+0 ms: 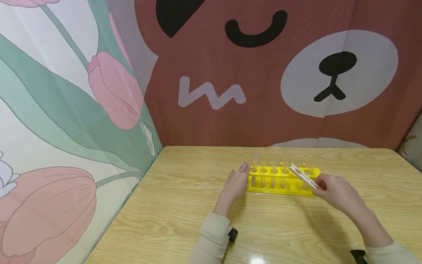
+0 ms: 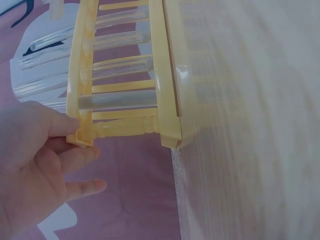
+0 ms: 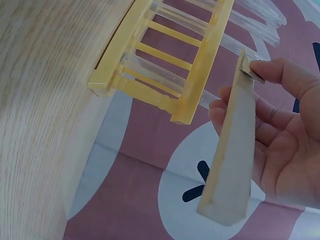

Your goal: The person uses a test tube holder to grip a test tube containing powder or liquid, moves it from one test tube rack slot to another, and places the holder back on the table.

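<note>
A yellow test tube rack (image 1: pixel 268 190) stands on the table with several clear test tubes (image 1: pixel 273 168) upright in its holes. At its left end, my left hand (image 1: pixel 234 183) holds the upper shelf. In the left wrist view, the thumb of that left hand (image 2: pixel 35 155) lies against the shelf's corner, with the other fingers below. My right hand (image 1: pixel 337 192) pinches a pale wooden test tube clamp (image 1: pixel 302 176) by one end, in front of the rack's right part. The right wrist view shows the clamp (image 3: pixel 232 150) close beside the rack (image 3: pixel 205 75); whether it touches a tube, I cannot tell.
The wood-grain table (image 1: pixel 165 205) carries the rack towards its back edge. Behind it hangs a brown cloth (image 1: pixel 204 124) with a bear's face, and a tulip-patterned cloth (image 1: pixel 62 146) hangs along the left side.
</note>
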A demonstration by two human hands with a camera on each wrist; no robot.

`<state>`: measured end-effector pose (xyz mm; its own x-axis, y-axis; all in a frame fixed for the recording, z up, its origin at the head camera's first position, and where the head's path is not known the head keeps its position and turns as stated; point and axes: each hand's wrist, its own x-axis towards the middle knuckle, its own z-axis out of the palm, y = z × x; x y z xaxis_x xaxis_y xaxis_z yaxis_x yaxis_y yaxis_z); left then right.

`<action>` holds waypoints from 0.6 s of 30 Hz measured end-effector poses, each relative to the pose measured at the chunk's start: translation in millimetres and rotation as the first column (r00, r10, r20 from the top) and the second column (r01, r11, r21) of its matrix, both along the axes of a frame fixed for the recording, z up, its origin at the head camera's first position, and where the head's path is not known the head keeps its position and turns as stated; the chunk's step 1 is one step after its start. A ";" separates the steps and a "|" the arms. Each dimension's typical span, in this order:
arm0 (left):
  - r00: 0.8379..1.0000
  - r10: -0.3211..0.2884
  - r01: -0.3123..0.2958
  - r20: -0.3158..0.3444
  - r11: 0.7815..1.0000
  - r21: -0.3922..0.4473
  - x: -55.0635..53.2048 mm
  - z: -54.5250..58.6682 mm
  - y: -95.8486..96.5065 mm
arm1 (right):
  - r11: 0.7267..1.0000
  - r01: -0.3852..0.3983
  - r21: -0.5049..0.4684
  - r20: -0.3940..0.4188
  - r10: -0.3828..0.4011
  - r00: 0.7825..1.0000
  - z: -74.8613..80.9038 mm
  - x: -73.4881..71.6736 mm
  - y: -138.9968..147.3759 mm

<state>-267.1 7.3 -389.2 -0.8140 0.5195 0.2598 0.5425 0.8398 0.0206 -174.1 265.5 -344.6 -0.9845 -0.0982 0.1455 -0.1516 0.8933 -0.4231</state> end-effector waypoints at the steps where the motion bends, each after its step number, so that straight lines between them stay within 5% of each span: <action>1: 1.000 -0.001 0.001 -0.002 1.000 0.001 0.0 0.0 0.0 | 1.000 -0.003 -0.002 0.000 0.003 1.000 -0.2 -0.2 0.1; 18: 1.000 -0.019 0.019 0.004 1.000 0.015 -0.5 -1.3 -1.4 | 1.000 -0.012 -0.009 0.021 0.013 1.000 -3.2 -2.2 0.1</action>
